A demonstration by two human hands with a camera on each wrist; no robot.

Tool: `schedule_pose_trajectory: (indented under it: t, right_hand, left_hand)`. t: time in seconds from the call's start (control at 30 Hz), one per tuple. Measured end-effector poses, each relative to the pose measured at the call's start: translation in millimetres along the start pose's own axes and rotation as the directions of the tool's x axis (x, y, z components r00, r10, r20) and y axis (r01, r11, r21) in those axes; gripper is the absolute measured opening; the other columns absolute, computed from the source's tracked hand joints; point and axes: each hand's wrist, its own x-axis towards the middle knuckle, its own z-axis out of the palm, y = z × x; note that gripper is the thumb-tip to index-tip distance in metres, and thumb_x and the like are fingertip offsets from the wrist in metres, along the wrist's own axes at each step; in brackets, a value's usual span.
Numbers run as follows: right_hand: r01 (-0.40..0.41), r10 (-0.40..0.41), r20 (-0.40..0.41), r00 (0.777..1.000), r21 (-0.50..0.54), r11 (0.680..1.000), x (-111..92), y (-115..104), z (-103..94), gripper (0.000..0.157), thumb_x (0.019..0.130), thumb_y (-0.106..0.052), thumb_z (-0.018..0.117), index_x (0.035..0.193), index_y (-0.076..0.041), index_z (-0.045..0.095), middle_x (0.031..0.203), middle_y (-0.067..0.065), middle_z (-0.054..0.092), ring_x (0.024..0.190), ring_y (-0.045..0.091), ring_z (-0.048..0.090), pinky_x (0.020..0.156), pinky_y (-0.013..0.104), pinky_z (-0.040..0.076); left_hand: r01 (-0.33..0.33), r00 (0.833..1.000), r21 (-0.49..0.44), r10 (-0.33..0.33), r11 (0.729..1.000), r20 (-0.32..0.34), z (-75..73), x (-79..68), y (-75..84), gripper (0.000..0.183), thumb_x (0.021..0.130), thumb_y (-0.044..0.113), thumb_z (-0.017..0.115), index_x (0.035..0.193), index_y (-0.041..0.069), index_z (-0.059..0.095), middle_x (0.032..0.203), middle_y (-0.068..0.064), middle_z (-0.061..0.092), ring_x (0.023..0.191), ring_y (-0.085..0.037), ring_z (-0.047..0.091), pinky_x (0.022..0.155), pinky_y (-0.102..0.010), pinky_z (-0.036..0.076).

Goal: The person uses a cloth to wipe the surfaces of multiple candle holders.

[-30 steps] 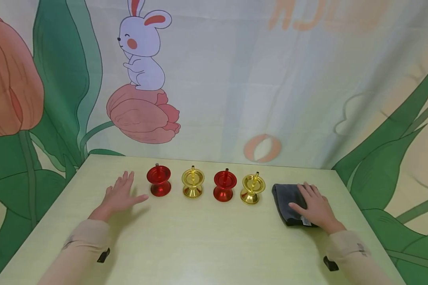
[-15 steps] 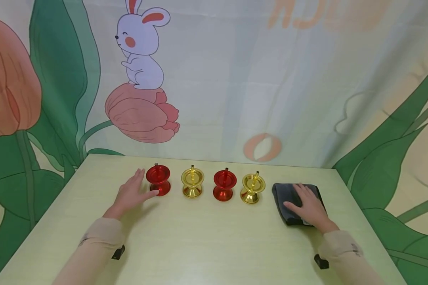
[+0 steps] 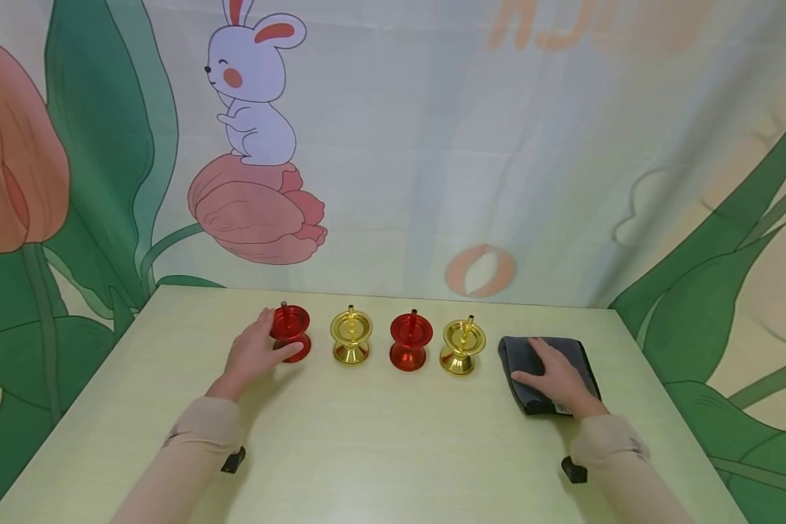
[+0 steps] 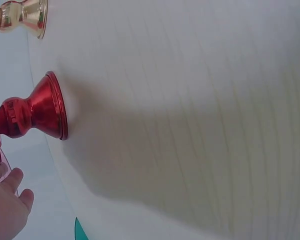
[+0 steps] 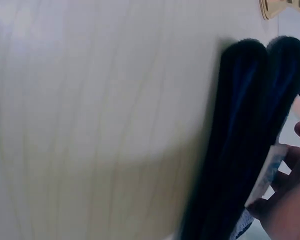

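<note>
A shiny red candle holder (image 3: 292, 321), with a dish, an upright stem and a flared base, stands at the left end of a row. My left hand (image 3: 252, 355) is close around its left side, the thumb spread in front of the base. In the left wrist view, the fingers (image 4: 12, 180) are beside the red dish; whether they touch it I cannot tell. My right hand (image 3: 560, 378) lies over a folded dark grey cloth (image 3: 575, 358), thumb spread to the left. That cloth (image 5: 235, 130) shows its thick folds and a white label in the right wrist view.
Right of the first holder stand a gold candle holder (image 3: 351, 331), another red one (image 3: 410, 335) and another gold one (image 3: 462, 340), spaced apart. They share a pale wooden table (image 3: 393, 444). Behind its far edge hangs a printed curtain (image 3: 393, 145).
My left hand has moved right, from apart on the table's left side to the first red candle holder. My right hand has shifted slightly left over the cloth. The holders stay in place.
</note>
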Motion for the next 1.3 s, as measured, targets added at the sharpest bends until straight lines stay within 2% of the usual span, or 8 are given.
schedule_pose_trajectory:
  t: [0.13, 0.33, 0.7, 0.93, 1.1, 1.3]
  right_hand:
    - [-0.028, 0.029, 0.006, 1.000, -0.034, 0.999, 4, 0, 5.6, 0.092, 0.073, -0.059, 0.057, 0.139, -0.004, 0.023, 0.142, 0.026, 0.021, 0.126, 0.047, 0.021, 0.094, 0.065, 0.023]
    - [-0.078, 0.080, 0.019, 0.997, -0.097, 0.992, 10, -2, 12.1, 0.095, 0.071, -0.064, 0.055, 0.140, -0.006, 0.024, 0.142, 0.025, 0.020, 0.127, 0.047, 0.017, 0.091, 0.069, 0.021]
    - [-0.153, 0.153, -0.010, 0.988, -0.147, 0.977, 13, -15, 13.9, 0.084, 0.075, -0.054, 0.059, 0.138, -0.007, 0.028, 0.139, 0.024, 0.026, 0.123, 0.047, 0.022, 0.089, 0.067, 0.024]
    - [-0.159, 0.152, -0.052, 0.987, -0.178, 0.971, 12, -21, 13.2, 0.075, 0.076, -0.045, 0.062, 0.135, -0.006, 0.035, 0.131, 0.025, 0.035, 0.114, 0.046, 0.034, 0.082, 0.060, 0.036]
    - [-0.155, 0.145, -0.068, 0.987, -0.194, 0.969, 10, -20, 15.4, 0.068, 0.077, -0.039, 0.062, 0.132, -0.005, 0.039, 0.127, 0.025, 0.039, 0.111, 0.045, 0.037, 0.079, 0.058, 0.038]
    - [-0.128, 0.109, -0.104, 0.989, -0.198, 0.972, 9, -17, 17.9, 0.057, 0.079, -0.027, 0.061, 0.127, -0.003, 0.043, 0.122, 0.025, 0.044, 0.108, 0.043, 0.040, 0.077, 0.058, 0.040]
  left_hand:
    - [0.011, 1.000, -0.009, -0.011, 1.000, -0.010, -0.7, 1.4, 2.6, 0.098, 0.073, 0.053, 0.062, 0.140, -0.001, 0.016, 0.144, -0.022, 0.018, 0.127, -0.042, 0.024, 0.090, -0.056, 0.038]
    - [0.013, 1.000, 0.001, -0.013, 1.000, -0.017, -0.7, 3.2, 5.3, 0.097, 0.073, 0.053, 0.062, 0.140, -0.001, 0.017, 0.144, -0.022, 0.018, 0.128, -0.041, 0.023, 0.092, -0.056, 0.036]
    - [0.042, 0.999, -0.004, -0.042, 0.999, -0.023, -0.9, 4.0, 8.9, 0.096, 0.074, 0.051, 0.062, 0.139, -0.002, 0.017, 0.144, -0.023, 0.017, 0.128, -0.042, 0.022, 0.092, -0.056, 0.036]
    - [0.058, 0.997, -0.043, -0.060, 0.997, -0.046, 1.9, 4.9, 9.8, 0.091, 0.075, 0.047, 0.063, 0.138, -0.001, 0.019, 0.143, -0.023, 0.020, 0.127, -0.042, 0.024, 0.092, -0.056, 0.037]
    - [0.042, 0.995, -0.069, -0.048, 0.997, -0.087, 5.0, 3.7, 9.8, 0.082, 0.076, 0.040, 0.065, 0.136, -0.001, 0.026, 0.138, -0.021, 0.032, 0.122, -0.039, 0.033, 0.090, -0.052, 0.041]
    - [0.058, 0.993, -0.097, -0.068, 0.994, -0.100, 6.7, 1.2, 9.7, 0.081, 0.077, 0.036, 0.066, 0.136, -0.003, 0.026, 0.136, -0.021, 0.035, 0.121, -0.038, 0.034, 0.090, -0.051, 0.042]
